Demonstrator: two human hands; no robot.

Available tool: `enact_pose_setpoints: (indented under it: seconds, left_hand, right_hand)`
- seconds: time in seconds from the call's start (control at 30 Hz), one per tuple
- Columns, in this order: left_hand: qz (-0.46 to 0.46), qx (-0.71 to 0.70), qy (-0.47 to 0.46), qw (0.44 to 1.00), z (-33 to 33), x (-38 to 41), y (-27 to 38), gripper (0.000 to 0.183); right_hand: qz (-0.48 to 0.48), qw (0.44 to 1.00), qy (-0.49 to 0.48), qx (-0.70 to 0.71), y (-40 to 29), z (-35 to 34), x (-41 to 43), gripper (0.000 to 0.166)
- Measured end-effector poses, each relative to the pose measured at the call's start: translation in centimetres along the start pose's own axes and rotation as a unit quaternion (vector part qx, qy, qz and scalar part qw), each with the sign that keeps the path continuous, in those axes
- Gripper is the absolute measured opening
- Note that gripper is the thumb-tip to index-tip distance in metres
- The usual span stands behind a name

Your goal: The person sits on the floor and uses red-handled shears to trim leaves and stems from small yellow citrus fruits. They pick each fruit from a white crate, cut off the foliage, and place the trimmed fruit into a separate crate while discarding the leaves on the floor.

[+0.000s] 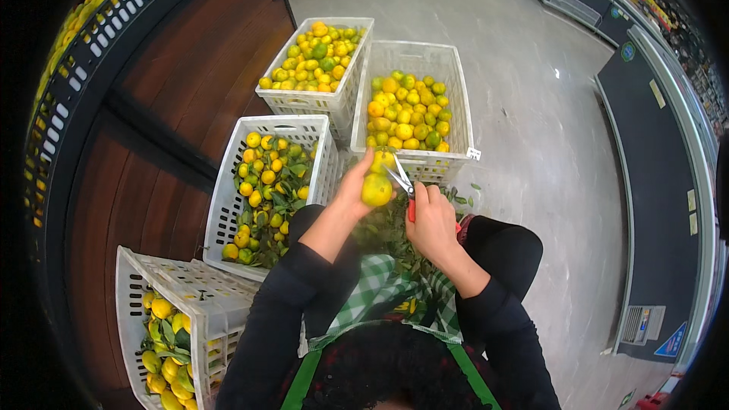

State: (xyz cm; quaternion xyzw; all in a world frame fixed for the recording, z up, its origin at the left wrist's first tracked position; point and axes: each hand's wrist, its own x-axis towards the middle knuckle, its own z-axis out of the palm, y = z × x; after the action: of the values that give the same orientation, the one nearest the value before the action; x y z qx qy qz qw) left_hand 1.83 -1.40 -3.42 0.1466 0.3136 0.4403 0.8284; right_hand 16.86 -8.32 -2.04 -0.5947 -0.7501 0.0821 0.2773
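Note:
My left hand (pixel 354 185) holds two yellow-green citrus fruits, the lower one (pixel 376 190) round and nearer to me, the upper one (pixel 383 162) just beyond it. In my right hand (pixel 434 221) is a pair of scissors (pixel 411 193) with red handles. Its blades are spread apart and point at the upper fruit. Cut green leaves (pixel 398 233) lie below and between my hands, above a green-and-white checked apron (pixel 364 290). Whether the blades touch the fruit, I cannot tell.
Ahead stand white plastic crates of citrus, one at the right (pixel 462 97) and one at the left (pixel 367 28). Another crate (pixel 228 142) with leafy fruit is at my left, and a tilted one (pixel 193 307) lies nearer. A dark refrigerated case (pixel 655 171) runs along the right.

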Motion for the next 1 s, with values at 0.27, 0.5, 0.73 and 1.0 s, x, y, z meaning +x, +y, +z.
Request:
enact_pose_setpoints:
  seconds: [0.27, 0.5, 0.73, 1.0]
  left_hand:
    - [0.117, 0.136, 0.103, 0.978, 0.5, -0.4, -0.8, 0.034]
    - [0.189, 0.306, 0.165, 0.919, -0.5, 0.9, -3.4, 0.032]
    - [0.246, 0.495, 0.212, 0.806, -1.1, 1.6, -4.9, 0.035]
    - [0.151, 0.728, 0.131, 0.656, -2.2, 1.8, -6.2, 0.044]
  right_hand:
    - [0.074, 0.989, -0.064, 0.113, -0.4, 1.4, -0.2, 0.041]
    - [0.155, 0.974, -0.087, 0.144, -0.7, 3.1, -1.1, 0.042]
    - [0.194, 0.962, -0.026, 0.192, -0.3, 5.4, -2.4, 0.032]
    - [0.397, 0.823, -0.096, 0.394, 0.5, 8.7, -5.9, 0.007]
